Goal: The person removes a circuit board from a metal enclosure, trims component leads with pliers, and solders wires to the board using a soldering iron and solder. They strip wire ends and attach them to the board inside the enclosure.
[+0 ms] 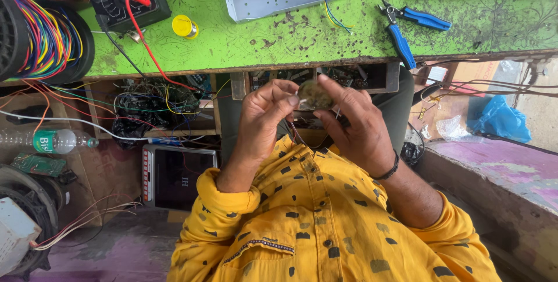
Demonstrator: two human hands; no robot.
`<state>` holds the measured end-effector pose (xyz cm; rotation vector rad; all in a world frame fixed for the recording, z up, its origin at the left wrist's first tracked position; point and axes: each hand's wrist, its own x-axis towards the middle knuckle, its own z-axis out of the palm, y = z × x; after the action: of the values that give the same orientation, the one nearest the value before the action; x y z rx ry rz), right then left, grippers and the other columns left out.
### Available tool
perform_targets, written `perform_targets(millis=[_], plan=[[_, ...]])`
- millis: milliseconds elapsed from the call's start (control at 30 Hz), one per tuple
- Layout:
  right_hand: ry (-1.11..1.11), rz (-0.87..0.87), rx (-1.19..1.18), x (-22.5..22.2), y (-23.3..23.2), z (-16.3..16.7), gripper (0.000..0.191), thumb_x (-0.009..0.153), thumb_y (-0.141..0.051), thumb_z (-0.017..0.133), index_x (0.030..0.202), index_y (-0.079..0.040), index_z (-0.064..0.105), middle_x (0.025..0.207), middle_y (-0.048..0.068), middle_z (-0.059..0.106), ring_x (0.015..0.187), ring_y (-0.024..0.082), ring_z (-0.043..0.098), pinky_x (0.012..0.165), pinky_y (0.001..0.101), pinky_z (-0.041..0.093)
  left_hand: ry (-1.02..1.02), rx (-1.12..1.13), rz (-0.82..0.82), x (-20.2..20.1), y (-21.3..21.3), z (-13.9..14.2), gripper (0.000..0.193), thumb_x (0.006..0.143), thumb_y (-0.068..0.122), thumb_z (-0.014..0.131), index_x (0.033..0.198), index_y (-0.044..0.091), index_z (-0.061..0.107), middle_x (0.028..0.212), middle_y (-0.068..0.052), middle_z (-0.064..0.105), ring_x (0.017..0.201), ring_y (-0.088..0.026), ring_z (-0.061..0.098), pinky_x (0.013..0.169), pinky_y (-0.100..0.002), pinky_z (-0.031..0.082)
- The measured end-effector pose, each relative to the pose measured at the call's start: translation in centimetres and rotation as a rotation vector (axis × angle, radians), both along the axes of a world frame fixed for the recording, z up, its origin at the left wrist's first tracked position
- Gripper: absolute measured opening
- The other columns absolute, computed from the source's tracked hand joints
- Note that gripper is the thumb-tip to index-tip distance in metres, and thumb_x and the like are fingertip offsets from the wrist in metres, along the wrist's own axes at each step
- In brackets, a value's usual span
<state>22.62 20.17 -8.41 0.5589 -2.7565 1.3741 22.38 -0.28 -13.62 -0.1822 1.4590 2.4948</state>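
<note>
Small round greenish part (314, 94) is held up in front of the chest, just below the near edge of the green tabletop (244, 44). It sits between both hands: left hand (264, 120) pinches its left rim, grip closed on it; right hand (354, 125) clamps the right side from above. Both hands equally close. Thin wires (295, 132) trail down from the part toward the yellow shirt (325, 224). Blue pliers (404, 29) lie far right on the tabletop, well apart.
</note>
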Motion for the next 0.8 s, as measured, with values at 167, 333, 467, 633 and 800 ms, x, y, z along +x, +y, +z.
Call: perform_targets(millis=[167,333,467,633,800], plan=[[-0.064,-0.071,-0.026,0.20,0.00,-0.25,0.070,0.088,-0.013,0.083,0.149,-0.004,0.052,0.098,0.009,0.067,0.082,0.023,0.060,0.076,0.0355,0.053,0.185,-0.072,0.080,0.27,0.52,0.47,0.009,0.102,0.008,0.070,0.100,0.000,0.066,0.124,-0.013,0.069,0.099,-0.006,0.066,0.086,-0.022,0.056],[-0.051,-0.023,-0.016,0.33,-0.03,-0.03,0.071,0.087,-0.015,0.085,0.149,-0.004,0.053,0.095,0.010,0.066,0.084,0.025,0.060,0.076,0.0360,0.052,0.144,-0.149,0.097,0.47,0.62,0.41,0.008,0.103,0.005,0.069,0.101,-0.001,0.066,0.117,-0.013,0.069,0.091,-0.006,0.066,0.079,-0.020,0.056],[-0.056,-0.019,-0.014,0.35,-0.17,0.13,0.071,0.086,-0.016,0.085,0.149,-0.005,0.053,0.093,0.009,0.065,0.084,0.025,0.061,0.077,0.0359,0.052,0.155,-0.188,0.111,0.45,0.53,0.24,0.007,0.102,0.004,0.069,0.100,-0.001,0.065,0.113,-0.012,0.069,0.090,-0.006,0.067,0.078,-0.021,0.057],[-0.050,-0.007,-0.008,0.36,-0.12,0.08,0.071,0.086,-0.016,0.085,0.149,-0.005,0.053,0.094,0.009,0.066,0.083,0.025,0.061,0.078,0.0367,0.052,0.166,-0.194,0.129,0.49,0.54,0.14,0.007,0.102,0.004,0.069,0.099,-0.001,0.064,0.111,-0.012,0.071,0.089,-0.006,0.068,0.077,-0.020,0.057],[-0.047,-0.013,-0.019,0.31,-0.28,0.25,0.071,0.086,-0.015,0.085,0.149,-0.005,0.053,0.097,0.011,0.066,0.086,0.026,0.061,0.079,0.0361,0.052,0.179,-0.192,0.136,0.50,0.52,0.19,0.007,0.103,0.004,0.069,0.099,0.000,0.064,0.113,-0.012,0.072,0.089,-0.004,0.066,0.076,-0.019,0.055]])
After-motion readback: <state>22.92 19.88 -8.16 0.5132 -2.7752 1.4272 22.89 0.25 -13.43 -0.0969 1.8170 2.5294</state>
